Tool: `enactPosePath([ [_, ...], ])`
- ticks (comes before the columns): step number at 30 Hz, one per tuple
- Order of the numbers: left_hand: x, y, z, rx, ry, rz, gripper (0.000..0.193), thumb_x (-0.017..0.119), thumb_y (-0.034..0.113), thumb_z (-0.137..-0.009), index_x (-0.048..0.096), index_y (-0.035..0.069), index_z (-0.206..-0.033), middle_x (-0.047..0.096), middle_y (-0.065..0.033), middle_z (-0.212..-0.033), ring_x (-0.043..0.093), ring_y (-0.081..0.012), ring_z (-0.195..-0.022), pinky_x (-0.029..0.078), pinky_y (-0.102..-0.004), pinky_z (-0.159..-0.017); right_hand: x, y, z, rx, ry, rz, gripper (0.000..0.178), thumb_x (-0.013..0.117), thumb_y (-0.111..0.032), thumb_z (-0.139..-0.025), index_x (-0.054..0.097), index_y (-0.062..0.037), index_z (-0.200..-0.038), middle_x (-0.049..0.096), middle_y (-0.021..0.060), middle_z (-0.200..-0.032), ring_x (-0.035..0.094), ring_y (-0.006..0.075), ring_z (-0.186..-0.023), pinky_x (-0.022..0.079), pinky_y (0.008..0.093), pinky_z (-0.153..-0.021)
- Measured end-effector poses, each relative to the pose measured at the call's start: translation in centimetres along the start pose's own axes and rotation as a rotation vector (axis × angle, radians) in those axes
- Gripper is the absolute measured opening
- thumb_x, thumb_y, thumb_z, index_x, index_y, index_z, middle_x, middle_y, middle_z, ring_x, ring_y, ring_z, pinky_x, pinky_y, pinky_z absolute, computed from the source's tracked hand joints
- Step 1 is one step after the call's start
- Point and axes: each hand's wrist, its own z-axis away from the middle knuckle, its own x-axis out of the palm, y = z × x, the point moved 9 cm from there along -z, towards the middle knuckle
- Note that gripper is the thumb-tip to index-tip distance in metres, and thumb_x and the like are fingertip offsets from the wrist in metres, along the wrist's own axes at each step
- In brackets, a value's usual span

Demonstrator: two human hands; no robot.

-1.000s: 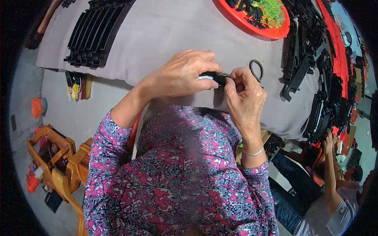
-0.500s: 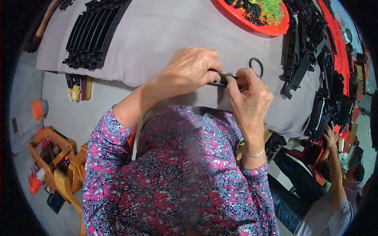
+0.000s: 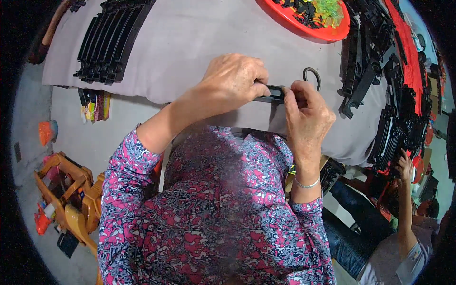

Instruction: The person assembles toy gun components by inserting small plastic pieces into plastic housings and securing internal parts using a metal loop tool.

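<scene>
L hand & R hand, both closed, pinch ends of blk pc. over desk; uneven pressure could pop it loose.

A slim black plastic channel strip, its long recess showing between raised edges, lies crosswise, pinched between the left hand and right hand over the table; fingers hide its ends.

On the grey-clothed worktop, black strips line up left, red tray sits far, black ring nearer, black parts crowd right!
</scene>
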Motion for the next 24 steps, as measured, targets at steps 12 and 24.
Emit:
enactPosePath([
  [12,-0.2,0.1,0.1,-0.045,0.035,0.006,0.019,0.069,0.02,-0.078,0.065,0.001,-0.078,0.06,-0.0136,-0.076,0.06,-0.0348,-0.074,0.045,-0.045,-0.065,-0.6,-1.9,1.7,-0.304,-0.042,0.033,0.02,0.073,-0.008,-0.076,0.069,-0.0098,-0.095,0.065,0.0041,-0.089,0.059,0.0241,-0.084,0.043,0.0383,-0.077],
  [24,0.0,1.2,1.5,0.049,0.193,-0.104,0.015,0.068,0.017,-0.079,0.062,0.003,-0.081,0.058,-0.0111,-0.078,0.06,-0.0323,-0.082,0.045,-0.0423,-0.074,0.8,-2.7,2.9,-0.437,0.005,0.175,0.023,0.074,-0.012,-0.072,0.069,-0.0125,-0.095,0.063,0.001,-0.094,0.057,0.023,-0.089,0.04,0.0406,-0.083],
])
